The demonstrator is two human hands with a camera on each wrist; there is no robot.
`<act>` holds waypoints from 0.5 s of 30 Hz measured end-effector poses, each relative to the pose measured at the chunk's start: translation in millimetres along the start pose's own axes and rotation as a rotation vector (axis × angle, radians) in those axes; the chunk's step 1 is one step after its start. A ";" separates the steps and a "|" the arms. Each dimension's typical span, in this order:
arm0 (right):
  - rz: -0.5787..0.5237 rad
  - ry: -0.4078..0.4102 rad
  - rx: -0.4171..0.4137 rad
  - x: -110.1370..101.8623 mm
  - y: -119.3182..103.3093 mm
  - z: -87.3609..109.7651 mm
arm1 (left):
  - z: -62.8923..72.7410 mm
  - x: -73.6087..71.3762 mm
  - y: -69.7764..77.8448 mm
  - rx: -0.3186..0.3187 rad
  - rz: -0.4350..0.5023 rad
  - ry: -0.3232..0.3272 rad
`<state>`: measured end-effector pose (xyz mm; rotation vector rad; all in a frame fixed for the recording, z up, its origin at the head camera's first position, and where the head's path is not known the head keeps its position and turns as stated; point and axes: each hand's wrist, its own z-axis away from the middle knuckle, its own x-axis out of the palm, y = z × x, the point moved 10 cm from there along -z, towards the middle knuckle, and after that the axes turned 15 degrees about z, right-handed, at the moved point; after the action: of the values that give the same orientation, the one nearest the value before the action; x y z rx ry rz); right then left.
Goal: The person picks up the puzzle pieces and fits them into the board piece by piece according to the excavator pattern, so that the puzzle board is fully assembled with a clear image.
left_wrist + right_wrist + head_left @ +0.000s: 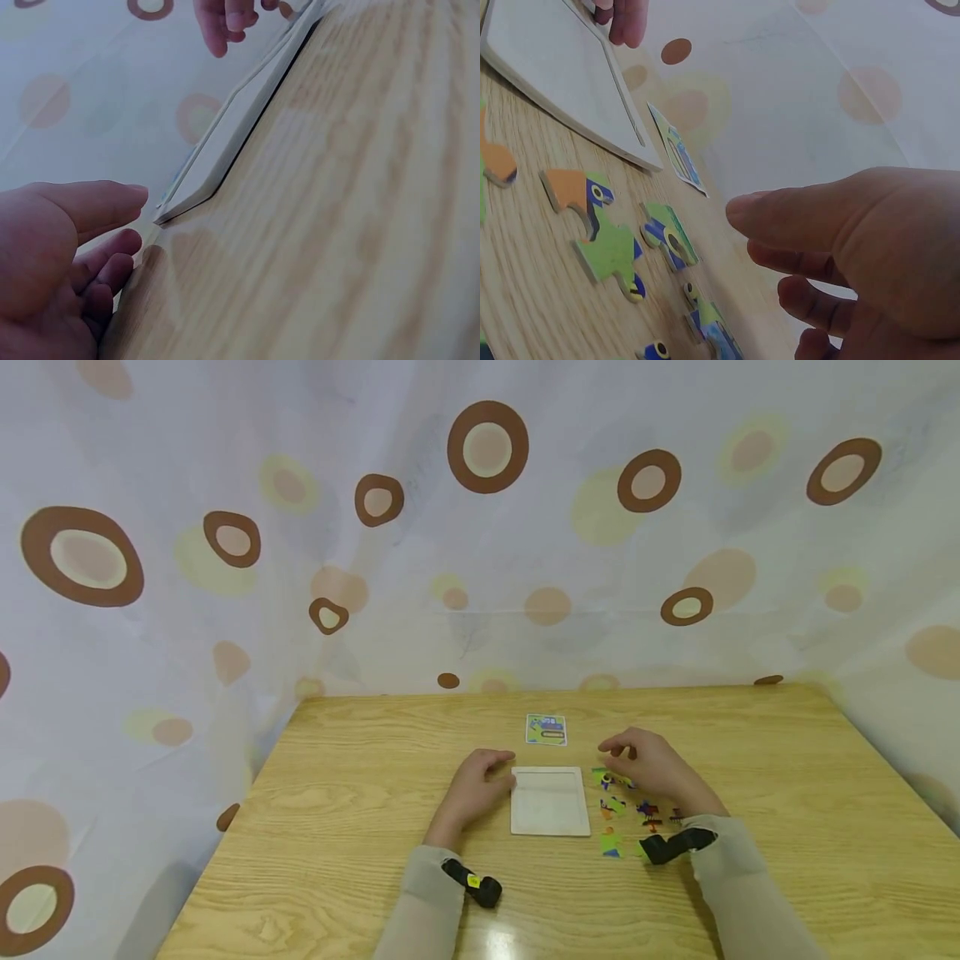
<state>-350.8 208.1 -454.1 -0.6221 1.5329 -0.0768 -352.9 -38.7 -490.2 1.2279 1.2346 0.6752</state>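
Observation:
A shallow white puzzle tray (550,803) with a raised rim lies on the table between the two hands, nothing in it. At its left edge is my left hand (477,787), fingers loosely bent and thumb close to the rim. My right hand (651,766) hovers over the upper puzzle pieces to the right of the tray, its fingers loosely curled with nothing between them. In the right wrist view, a green and orange puzzle piece (609,251) and a blue and green piece (667,234) lie flat on the wood below the right thumb.
Several more colourful pieces, such as a green and blue one (611,843), lie scattered right of the tray, some partly under the right wrist. A small printed picture card (546,729) lies behind the tray. A patterned cloth (487,543) hangs behind the wooden table (360,793).

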 end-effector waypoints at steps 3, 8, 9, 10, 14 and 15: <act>-0.013 -0.022 -0.002 1.3 0.8 0.9 | -0.2 -0.1 2.3 0.009 -0.019 -0.006; -0.015 -0.047 -0.017 2.0 -0.9 2.5 | -1.0 -0.1 6.7 0.015 -0.031 -0.016; -0.013 -0.054 -0.020 2.9 -1.0 2.8 | -0.8 0.3 7.0 0.019 -0.033 -0.020; -0.017 -0.065 -0.015 4.3 -0.3 3.2 | -0.7 0.9 6.5 0.019 -0.036 -0.024; -0.036 -0.104 0.019 10.5 4.7 4.5 | -0.8 4.6 3.6 0.018 -0.067 -0.050; -0.036 -0.111 0.028 11.3 5.5 4.5 | -1.0 5.1 3.0 0.013 -0.077 -0.055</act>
<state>-347.7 209.4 -467.0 -0.6219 1.4115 -0.0902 -351.8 -32.9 -488.9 1.1958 1.2358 0.5745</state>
